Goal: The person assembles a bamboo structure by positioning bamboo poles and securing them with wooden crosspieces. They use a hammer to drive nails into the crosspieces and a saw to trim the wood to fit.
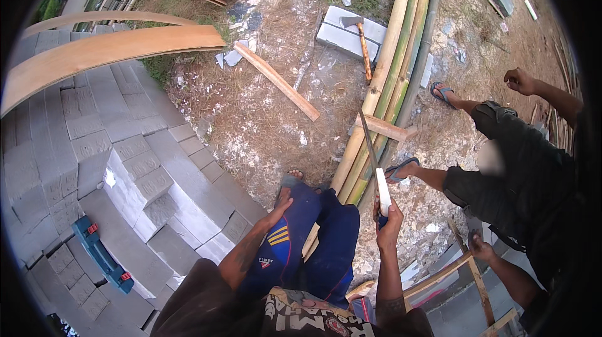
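Note:
My right hand (390,227) is closed around the white handle of a handsaw (382,191). The narrow blade points away from me, and its far end reaches the left end of a short wooden piece (384,128). That piece lies crosswise over a bundle of long bamboo poles (359,164); whether the teeth touch it I cannot tell. My left hand (280,210) rests on my left thigh near the knee, fingers stretched out, holding nothing.
Stacked grey blocks (116,108) fill the left, bearing a teal toolbox (101,254) and curved boards (119,58). A wooden batten (276,80) lies ahead. A hatchet (364,45) leans on pale blocks (332,35). Another person in sandals (443,94) stands at right, beside a wooden frame (481,287).

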### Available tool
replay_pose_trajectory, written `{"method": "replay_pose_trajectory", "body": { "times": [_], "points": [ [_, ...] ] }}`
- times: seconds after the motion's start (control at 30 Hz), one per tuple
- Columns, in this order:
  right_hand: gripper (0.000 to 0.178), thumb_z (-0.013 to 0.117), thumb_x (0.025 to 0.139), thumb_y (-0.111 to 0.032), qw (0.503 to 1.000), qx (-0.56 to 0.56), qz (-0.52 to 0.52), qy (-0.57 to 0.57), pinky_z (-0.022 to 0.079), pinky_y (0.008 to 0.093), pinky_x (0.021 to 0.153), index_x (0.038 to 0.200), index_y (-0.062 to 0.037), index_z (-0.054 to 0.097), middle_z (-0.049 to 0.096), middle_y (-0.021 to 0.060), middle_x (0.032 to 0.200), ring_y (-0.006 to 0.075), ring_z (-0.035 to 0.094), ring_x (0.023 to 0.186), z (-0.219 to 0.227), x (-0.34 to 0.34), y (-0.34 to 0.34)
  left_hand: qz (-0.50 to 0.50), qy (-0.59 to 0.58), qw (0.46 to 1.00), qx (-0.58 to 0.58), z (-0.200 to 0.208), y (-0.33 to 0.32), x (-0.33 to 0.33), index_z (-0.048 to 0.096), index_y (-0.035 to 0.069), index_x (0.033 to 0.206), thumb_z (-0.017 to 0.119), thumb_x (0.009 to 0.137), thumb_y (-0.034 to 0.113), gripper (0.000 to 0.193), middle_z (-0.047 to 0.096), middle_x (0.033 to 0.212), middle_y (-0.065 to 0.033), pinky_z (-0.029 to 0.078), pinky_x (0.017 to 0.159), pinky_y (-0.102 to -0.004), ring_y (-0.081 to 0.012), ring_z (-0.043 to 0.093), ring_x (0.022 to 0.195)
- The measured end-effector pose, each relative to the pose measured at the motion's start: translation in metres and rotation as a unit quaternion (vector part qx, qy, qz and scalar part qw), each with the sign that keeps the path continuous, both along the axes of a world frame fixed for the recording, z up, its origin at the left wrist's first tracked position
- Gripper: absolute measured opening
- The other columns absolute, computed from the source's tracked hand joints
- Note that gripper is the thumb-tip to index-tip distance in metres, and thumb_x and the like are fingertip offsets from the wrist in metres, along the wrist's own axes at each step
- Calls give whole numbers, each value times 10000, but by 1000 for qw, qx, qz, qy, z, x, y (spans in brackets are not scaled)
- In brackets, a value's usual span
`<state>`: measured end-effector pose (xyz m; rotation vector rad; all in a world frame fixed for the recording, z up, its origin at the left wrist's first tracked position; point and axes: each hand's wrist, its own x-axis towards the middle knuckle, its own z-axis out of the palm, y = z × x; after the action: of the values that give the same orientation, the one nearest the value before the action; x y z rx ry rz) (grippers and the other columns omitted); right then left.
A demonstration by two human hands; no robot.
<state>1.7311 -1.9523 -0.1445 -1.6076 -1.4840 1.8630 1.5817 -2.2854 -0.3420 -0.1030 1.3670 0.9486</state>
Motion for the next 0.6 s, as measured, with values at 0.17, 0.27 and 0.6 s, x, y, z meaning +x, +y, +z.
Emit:
{"method": "replay_pose_trajectory", "body": {
  "times": [0.17, 0.27, 0.6],
  "points": [
    [484, 476, 1095, -396, 969, 0, 245, 25, 457, 361, 787, 1222, 55, 599, 622, 117, 889, 208, 571, 845, 35, -157, 37, 107, -146, 981, -73, 191, -17, -96, 35, 62, 1693, 541, 1028, 605, 996, 148, 1740, -215, 172, 1296, -376, -313, 199, 1604],
    [536, 578, 1075, -301, 932, -78, 342, 92, 416, 366, 1055, 1460, 51, 458, 613, 168, 1280, 229, 545, 1205, -11, -260, 39, -106, 60, 987, -102, 243, -19, -153, 20, 70, 1693, 694, 904, 683, 1205, 148, 1708, -311, 293, 1263, -440, -409, 265, 1575],
    [631, 698, 929, -326, 852, 216, 432, -201, 293, 545, 1220, 1430, 16, 524, 574, 245, 1412, 437, 487, 1370, -300, -545, 51, -385, 257, 849, -255, 192, 17, -322, 53, 41, 1662, 930, 642, 532, 1432, 461, 1445, -381, 489, 1067, -567, -534, 536, 1297]
  ]
}}
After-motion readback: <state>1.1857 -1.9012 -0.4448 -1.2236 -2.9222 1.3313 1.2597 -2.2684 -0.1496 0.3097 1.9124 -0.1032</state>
